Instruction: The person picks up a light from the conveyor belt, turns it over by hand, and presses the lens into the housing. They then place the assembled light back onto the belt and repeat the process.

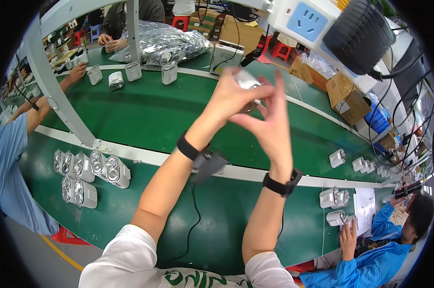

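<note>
Over the green conveyor belt, my left hand grips a small white housing with shiny round parts on its end, blurred by motion. My right hand is close beside it, thumb and fingers spread around its near side; whether they touch it is hard to tell. Black bands circle both wrists. By my left wrist hangs a dark grey, blurred piece with a black cable running down across the green bench.
Several white twin-lens housings stand on the bench at left, others at right beside a paper sheet. More housings sit across the belt. A metal post rises at left; a power strip hangs upper right. Co-workers sit on both sides.
</note>
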Demonstrator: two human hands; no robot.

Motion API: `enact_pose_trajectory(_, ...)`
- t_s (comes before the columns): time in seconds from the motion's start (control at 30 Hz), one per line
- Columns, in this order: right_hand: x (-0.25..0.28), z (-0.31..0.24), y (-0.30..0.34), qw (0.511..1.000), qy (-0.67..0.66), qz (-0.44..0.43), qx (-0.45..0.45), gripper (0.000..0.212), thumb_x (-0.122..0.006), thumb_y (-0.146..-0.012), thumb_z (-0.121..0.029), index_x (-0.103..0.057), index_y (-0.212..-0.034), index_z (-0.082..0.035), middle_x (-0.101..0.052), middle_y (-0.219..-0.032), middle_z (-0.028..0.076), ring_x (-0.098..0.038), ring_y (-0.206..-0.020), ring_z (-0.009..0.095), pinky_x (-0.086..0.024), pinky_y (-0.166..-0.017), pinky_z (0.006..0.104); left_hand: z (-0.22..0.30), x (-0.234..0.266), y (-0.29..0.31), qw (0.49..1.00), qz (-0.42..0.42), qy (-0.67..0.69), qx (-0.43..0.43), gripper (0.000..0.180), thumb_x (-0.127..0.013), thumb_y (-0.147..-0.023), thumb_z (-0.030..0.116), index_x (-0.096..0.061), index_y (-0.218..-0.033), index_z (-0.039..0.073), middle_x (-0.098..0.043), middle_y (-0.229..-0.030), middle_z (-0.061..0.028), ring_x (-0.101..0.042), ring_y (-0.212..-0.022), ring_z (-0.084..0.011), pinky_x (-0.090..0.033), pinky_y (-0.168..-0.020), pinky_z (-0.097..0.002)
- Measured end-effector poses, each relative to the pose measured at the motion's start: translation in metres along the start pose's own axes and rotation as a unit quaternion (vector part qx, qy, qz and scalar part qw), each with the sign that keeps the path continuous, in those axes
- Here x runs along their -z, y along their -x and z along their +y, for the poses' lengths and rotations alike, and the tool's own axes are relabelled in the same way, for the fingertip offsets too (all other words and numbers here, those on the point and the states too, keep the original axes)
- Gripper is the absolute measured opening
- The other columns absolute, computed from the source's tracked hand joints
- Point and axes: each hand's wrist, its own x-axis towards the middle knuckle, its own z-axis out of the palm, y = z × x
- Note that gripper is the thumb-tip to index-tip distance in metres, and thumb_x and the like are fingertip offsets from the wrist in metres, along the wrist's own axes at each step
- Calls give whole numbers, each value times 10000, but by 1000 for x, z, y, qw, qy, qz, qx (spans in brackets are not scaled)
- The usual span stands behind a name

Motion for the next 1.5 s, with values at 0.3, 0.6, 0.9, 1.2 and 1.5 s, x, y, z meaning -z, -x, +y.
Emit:
enact_pose_trajectory(0.3, 58, 90, 19, 929, 300, -46, -213, 760, -764, -705, -66, -385, -1362, -12, -644, -1122, 239, -654, -1023, 355, -522, -908, 400, -108, 56, -83, 956, 30, -273, 103, 1050, -797, -736, 557, -360, -1417, -112, -524, -1345, -287, -562, -1182, -391, -512, -901, -499)
enact_pose_trajectory(0.6, 109, 124, 41, 867, 392, -3, -309, 852, -753, -655, -81, -378, -1416, 0, -642, -1147, 243, -639, -1059, 394, -508, -935, 404, -175, 213, -163, 704, 403, -574, -113, 814, -759, -713, 241, -407, -1366, -93, -522, -1260, -295, -411, -1269, -449, -342, -1070, -481)
enact_pose_trajectory(0.9, 114, 127, 38, 835, 519, 56, -176, 974, -855, -657, -192, -357, -1478, -30, -591, -1278, 243, -588, -1190, 371, -484, -992, 405, -179, 224, -164, 796, 372, -462, -121, 615, -833, -672, 259, -626, -1197, 15, -663, -1057, -156, -649, -954, -313, -520, -844, -409)
enact_pose_trajectory(1.2, 16, 75, -6, 988, 67, 81, -113, 799, -814, -792, -164, -392, -1448, 6, -529, -1352, 187, -566, -1214, 267, -520, -956, 371, -89, 35, -65, 762, 99, -400, -499, 452, -830, -647, 146, -670, -1066, 89, -614, -952, -96, -610, -893, -302, -520, -767, -401)
enact_pose_trajectory(1.5, 8, 65, -10, 993, 10, 118, -10, 691, -783, -762, -77, -476, -1373, 26, -632, -1182, 158, -657, -1033, 238, -553, -906, 350, -67, -3, -29, 857, 73, -328, -390, 636, -789, -672, 93, -545, -1258, 47, -536, -1160, -175, -514, -1111, -381, -455, -945, -445)
